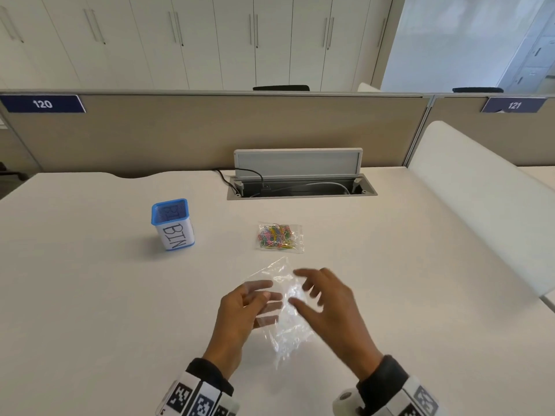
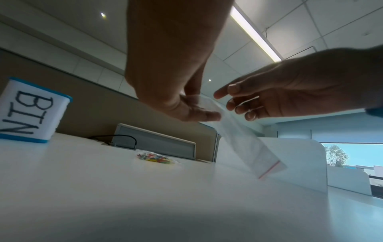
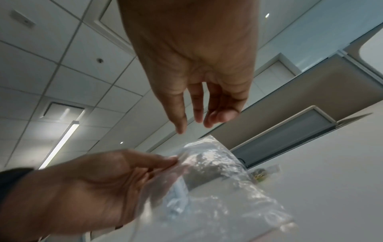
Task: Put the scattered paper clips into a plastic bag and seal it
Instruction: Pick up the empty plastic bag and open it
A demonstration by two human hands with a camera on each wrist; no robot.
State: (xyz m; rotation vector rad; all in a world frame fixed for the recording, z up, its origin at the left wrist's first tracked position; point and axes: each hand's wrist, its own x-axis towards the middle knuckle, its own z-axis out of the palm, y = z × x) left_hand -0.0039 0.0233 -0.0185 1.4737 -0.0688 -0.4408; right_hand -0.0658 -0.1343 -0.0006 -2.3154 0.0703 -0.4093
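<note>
The empty plastic bag [image 1: 286, 307] hangs in the air above the desk [image 1: 120, 310], between my two hands, crinkled and clear. In the left wrist view it slopes down and away from my fingers, and a thin red strip [image 2: 269, 169] runs across its lower end, which I take to be the zip seal. My left hand [image 1: 240, 313] holds the bag by one edge, thumb on one side and fingers on the other, pinching the film. My right hand [image 1: 327, 298] is just beside the bag with its fingers spread and loosely bent; it grips nothing, and the blur makes it hard to say whether a fingertip touches the plastic.

Farther out on the desk, past my hands, lies a second small clear bag [image 1: 280, 238] flat on the surface, with the coloured paper clips [image 1: 276, 235] heaped inside it. It is well apart from the bag I am holding.

To the left of that stands a blue pen holder [image 1: 172, 225] with a white label reading BIN, upright. Behind both, at the back of the desk, a cable tray [image 1: 300, 187] is sunk into the surface with its grey lid [image 1: 297, 162] standing open and a black cable [image 1: 240, 174] running into it. A beige partition [image 1: 180, 133] closes off the desk.
</note>
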